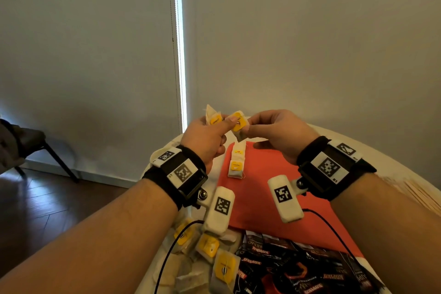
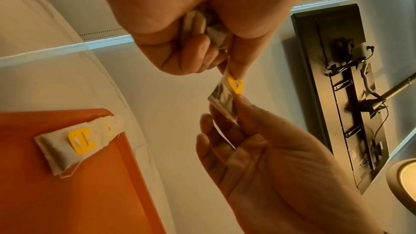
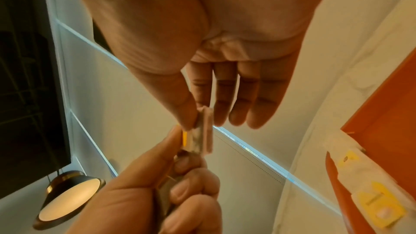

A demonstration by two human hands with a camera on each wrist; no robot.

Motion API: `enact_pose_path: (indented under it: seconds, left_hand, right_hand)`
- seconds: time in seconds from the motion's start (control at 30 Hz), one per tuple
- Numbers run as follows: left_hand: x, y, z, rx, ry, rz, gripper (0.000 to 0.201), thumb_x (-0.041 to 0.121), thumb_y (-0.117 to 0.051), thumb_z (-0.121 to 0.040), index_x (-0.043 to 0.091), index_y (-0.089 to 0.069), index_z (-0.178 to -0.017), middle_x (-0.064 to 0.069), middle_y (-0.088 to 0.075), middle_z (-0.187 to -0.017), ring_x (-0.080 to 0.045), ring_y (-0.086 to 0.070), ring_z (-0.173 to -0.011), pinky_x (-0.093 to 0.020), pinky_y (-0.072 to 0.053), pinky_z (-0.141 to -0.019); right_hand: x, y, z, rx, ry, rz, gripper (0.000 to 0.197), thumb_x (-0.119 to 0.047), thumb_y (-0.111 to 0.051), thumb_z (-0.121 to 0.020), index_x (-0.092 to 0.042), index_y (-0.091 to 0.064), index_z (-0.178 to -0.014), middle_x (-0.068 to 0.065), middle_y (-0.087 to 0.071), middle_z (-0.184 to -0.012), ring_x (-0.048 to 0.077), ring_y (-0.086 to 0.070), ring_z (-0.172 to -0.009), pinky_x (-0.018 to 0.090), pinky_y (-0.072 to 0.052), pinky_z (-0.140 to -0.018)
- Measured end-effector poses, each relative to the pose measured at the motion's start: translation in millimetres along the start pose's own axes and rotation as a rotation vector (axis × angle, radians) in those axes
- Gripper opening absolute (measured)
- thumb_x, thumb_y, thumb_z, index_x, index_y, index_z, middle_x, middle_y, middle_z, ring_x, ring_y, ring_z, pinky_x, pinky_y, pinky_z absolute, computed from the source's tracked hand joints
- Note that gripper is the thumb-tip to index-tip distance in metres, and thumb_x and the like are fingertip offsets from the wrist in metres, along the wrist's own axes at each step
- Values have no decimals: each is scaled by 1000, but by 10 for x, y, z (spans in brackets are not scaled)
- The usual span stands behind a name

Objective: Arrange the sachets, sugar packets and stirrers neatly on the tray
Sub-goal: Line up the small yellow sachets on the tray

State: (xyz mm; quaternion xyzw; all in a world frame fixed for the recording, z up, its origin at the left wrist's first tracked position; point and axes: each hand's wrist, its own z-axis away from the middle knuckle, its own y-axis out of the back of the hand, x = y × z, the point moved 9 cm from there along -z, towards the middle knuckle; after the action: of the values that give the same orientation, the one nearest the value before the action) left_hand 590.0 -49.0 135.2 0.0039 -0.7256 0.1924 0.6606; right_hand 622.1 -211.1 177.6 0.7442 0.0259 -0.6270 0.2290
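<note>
Pinched between right hand (image 1: 276, 135) and left hand (image 1: 205, 137), upper centre: tea sachet (image 1: 238, 123), tilted; orange tray (image 1: 269, 188) directly below.

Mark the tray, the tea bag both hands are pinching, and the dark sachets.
tray (image 1: 269, 188): head view, bare orange floor.
tea bag (image 1: 239, 123): head view, yellow tag, pinched by left hand (image 1: 207, 141) and right hand (image 1: 276, 133).
dark sachets (image 1: 293, 267): head view, middle of pile.

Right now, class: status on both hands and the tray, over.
Left hand and right hand pinch one tea bag above the tray. Two bags laid. Nothing blocking.
</note>
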Motion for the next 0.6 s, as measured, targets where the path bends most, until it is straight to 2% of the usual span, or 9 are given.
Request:
enact_pose_path:
  seconds: [0.07,0.17,0.27,0.37,0.5,0.6]
  left_hand:
    - [24,15,-13,-5,0,-40,18,23,-77,-93,12,-69,-105,1,-53,-68,-6,-43,-52,-21,-37,-45]
    - [68,38,-35,-18,-8,-99,16,22,-77,-93,11,-69,-102,1,-51,-67,-7,-42,-52,-21,-36,-44]
    - [79,79,-46,-5,4,-105,11,19,-76,-94,13,-69,-99,2,-50,-66,-8,-41,-51,-21,-35,-44]
    - [64,125,-65,36,27,-77,8,19,-74,-95,17,-65,-95,3,-48,-67,-8,-41,-52,-21,-37,-44]
    - [9,183,-80,53,67,-43,9,18,-73,-95,17,-64,-97,2,-49,-71,-7,-43,-51,-20,-38,-42]
    - [-34,210,-94,41,99,0,11,16,-73,-95,17,-62,-97,3,-49,-69,-6,-43,-50,-19,-37,-41]
  right_hand:
    - [-10,0,-25,-1,-3,36,8,-14,-78,-87,-10,-77,-93,17,-76,-99,30,-72,-97,39,-59,-82]
    - [-7,-9,-44,-2,-27,36,5,-10,-77,-87,-7,-76,-91,20,-74,-95,21,-67,-80,35,-58,-75]
    - [103,-64,-73,-7,-92,-18,5,-4,-75,-86,-5,-74,-91,13,-71,-83,16,-65,-72,32,-58,-69]
    - [444,-137,-82,5,-258,-130,8,2,-74,-84,-4,-70,-88,13,-66,-75,18,-65,-63,32,-57,-63]
    - [1008,-269,-20,1,-522,-78,8,1,-70,-88,-2,-67,-82,16,-71,-80,22,-67,-64,32,-56,-62]
    - [1229,-278,2,16,-624,-37,7,-2,-71,-89,2,-70,-83,15,-72,-75,25,-67,-68,35,-57,-65]
